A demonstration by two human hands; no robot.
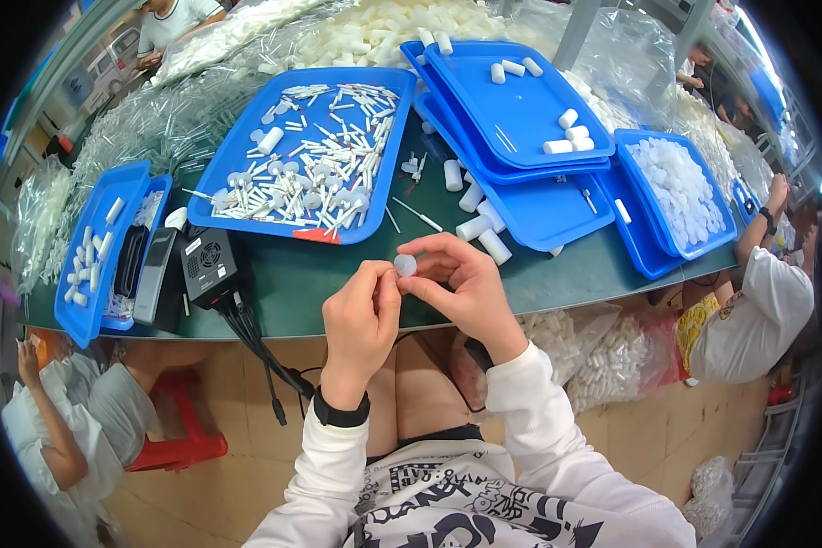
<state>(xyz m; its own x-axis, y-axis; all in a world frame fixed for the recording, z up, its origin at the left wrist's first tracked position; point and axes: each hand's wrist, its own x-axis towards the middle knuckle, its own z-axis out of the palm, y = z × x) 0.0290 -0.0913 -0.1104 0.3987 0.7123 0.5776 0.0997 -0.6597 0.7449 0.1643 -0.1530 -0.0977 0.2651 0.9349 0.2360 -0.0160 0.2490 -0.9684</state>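
Over the table's front edge, my two hands meet at a small translucent round disc (405, 265). My left hand (363, 310) is closed, its thumb and index fingertips pinching the disc's left side. From the other side my right hand (466, 288) curls its thumb and fingers around the disc; the fingertips touch or nearly touch it. Whether anything sits under the disc is hidden by my fingers. Just beyond, a large blue tray (388, 91) holds many thin white sticks with reddish ends, some fitted with similar discs. A single thin white stick (418, 216) lies on the green tabletop.
White cylinders (494, 247) lie right of my hands beside stacked blue trays (530, 119). A blue tray of translucent discs (676, 192) stands farther right. Left are a black box with cables (210, 265) and a small blue tray (80, 315). Co-workers sit at both sides.
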